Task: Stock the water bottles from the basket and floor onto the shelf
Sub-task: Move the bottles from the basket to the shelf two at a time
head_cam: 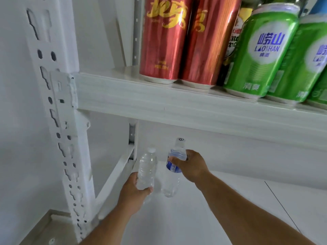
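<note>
Clear bottles (147, 171) in both hands, near lower shelf (203, 218) left edge.

Two bare forearms are seen entering from the bottom edge. No sleeve is seen on either arm up to the frame edge. The left hand (135, 189) and the right hand (192, 167) are uncovered. The fingernails are cut short. Some motion blur is seen along both forearms.
</note>
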The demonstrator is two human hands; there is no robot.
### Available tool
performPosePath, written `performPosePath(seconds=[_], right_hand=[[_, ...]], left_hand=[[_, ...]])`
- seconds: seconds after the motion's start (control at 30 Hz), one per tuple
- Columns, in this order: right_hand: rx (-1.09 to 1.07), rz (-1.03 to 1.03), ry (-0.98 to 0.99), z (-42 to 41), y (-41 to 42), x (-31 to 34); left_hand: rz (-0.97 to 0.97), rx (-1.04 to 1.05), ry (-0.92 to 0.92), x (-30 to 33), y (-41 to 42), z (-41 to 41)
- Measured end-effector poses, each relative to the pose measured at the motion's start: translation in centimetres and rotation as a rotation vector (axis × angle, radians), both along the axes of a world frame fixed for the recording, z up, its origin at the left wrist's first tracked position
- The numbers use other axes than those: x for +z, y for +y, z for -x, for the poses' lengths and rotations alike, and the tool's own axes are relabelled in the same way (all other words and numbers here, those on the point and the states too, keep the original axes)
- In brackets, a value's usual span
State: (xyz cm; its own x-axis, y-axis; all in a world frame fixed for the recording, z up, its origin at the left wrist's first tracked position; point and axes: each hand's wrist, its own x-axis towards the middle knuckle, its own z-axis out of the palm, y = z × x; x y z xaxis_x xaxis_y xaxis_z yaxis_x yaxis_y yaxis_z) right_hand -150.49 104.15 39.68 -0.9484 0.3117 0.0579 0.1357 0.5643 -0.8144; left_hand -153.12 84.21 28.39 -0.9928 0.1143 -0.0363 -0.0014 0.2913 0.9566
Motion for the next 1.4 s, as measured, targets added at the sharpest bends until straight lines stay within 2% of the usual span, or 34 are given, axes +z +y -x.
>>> performPosePath(seconds=[0.27,0.37,0.5,0.77,1.03,1.4], right_hand=[[0.064,-0.023,0.006,8.4,1.8,-1.9],[0.098,-0.104,0.014,10.7,2.4,-2.9],[0.066,-0.061,-0.015,12.9,2.6,-4.5],[0.069,-0.005,0.054,14.4,2.1,-5.8],[0.085,0.06,0.018,14.1,2.9,-6.1],[0.038,-0.063,-0.116,12.3,3.5,-6.7]], left_hand=[[-0.018,0.052,0.058,-2.4,3.4,8.9],[-0.015,0.066,0.091,-2.8,4.0,11.6],[0.021,0.089,0.144,-3.3,4.3,13.9],[0.034,0.072,0.166,-4.4,5.6,15.3],[0.089,0.009,0.148,-4.3,5.9,15.5],[0.191,-0.01,0.04,-4.3,5.3,14.1]])
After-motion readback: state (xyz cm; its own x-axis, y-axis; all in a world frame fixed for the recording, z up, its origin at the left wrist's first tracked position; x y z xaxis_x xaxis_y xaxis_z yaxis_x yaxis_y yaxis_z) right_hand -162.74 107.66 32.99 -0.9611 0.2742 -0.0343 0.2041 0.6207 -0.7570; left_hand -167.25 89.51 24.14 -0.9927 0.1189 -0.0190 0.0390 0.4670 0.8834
